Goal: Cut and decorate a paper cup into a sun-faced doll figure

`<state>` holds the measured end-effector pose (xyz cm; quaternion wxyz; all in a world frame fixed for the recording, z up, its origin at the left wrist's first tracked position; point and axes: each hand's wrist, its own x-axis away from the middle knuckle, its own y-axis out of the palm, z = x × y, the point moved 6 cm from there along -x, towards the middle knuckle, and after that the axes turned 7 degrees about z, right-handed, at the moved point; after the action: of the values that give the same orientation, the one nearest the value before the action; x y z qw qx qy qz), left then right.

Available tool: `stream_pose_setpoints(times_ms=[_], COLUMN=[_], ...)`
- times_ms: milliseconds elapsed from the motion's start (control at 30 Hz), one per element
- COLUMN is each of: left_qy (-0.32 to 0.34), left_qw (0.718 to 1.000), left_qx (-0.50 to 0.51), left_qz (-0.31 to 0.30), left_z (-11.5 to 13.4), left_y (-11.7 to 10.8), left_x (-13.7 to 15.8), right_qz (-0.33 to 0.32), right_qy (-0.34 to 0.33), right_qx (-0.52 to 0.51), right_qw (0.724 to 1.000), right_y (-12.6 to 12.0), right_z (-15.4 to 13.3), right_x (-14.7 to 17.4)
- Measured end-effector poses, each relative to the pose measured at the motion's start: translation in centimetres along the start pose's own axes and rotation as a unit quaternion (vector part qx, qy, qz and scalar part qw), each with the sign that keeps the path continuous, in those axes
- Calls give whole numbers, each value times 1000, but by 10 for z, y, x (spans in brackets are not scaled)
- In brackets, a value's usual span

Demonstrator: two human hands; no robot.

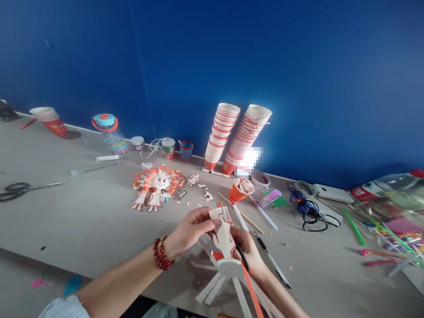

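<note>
Between my hands is a cut-up paper cup [224, 236], with a doll's body outlined in red on its upright wall. Its round base [228, 265] faces up toward me, and white and orange strips fan out below. My left hand [192, 229], with red beads at the wrist, pinches the upper edge of the paper. Close against the paper's right side, my right hand [247, 249] is closed round scissors [242, 255]; only a dark handle loop shows, the blades being mostly hidden. Finished paper dolls [159, 187] with orange-and-white fringed heads lie to the left.
Two tall stacks of paper cups [217, 137] lean by the blue wall. An orange cup of scraps [241, 190], a pen [272, 260] and a wooden stick [247, 216] lie ahead and right. Other scissors [23, 190] rest far left; a bottle [111, 134] stands behind.
</note>
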<state>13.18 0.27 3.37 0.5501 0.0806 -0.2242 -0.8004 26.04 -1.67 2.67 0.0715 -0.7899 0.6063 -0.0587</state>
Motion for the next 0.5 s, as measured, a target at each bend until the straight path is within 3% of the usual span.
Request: stream_pose_setpoints(times_ms=[167,300,500], left_qy=[18,27,15], left_qw=[999,998,998], left_qx=[-35,-53,-56], left_qz=[-15,-12,8], left_z=[0,3,1], left_y=[1,2,2], left_x=[-2,-2,0], right_qz=[-11,29,48], right_qy=[-2,1,20], right_qx=[-21,-28,-25], right_qw=[1000,999,998], right_y=[3,-1,-1], right_z=[-5,-4,20], right_x=[1,4,7])
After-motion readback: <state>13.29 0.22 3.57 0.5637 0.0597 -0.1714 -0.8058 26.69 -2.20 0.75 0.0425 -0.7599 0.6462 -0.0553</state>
